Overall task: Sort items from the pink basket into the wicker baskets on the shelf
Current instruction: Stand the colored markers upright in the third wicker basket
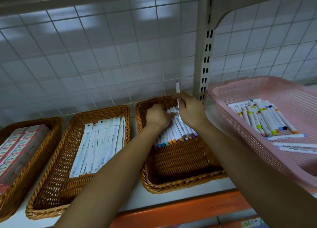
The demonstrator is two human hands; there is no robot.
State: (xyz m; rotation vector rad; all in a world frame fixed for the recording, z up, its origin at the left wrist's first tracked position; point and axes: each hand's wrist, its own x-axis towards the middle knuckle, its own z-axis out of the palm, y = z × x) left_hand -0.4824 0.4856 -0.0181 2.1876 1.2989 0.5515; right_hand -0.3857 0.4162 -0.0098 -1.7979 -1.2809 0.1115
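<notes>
Right now a white marker [177, 88] stands almost upright at the far end of the rightmost wicker basket [180, 181], its capped tip poking up above the right hand [190, 109], which pinches it round the middle with curled fingers. Just beside it, to the left, the left hand [157, 116] lies with bent fingers on the far ends of a row of markers [175, 133] packed side by side in that basket; whether it grips one or only presses on them I cannot tell. The two hands nearly touch. The near half of the basket floor is bare weave.

To the right, a pink basket [240, 125] sits tilted, its corner overlapping the wicker rim, with loose markers [262, 118] heaped inside. To the left, a middle wicker basket [56, 185] holds long flat packets [99, 142], and a leftmost wicker basket [25, 181] holds small boxes [17, 145]. All rest on a white shelf [133, 198] against a tiled wall [103, 56].
</notes>
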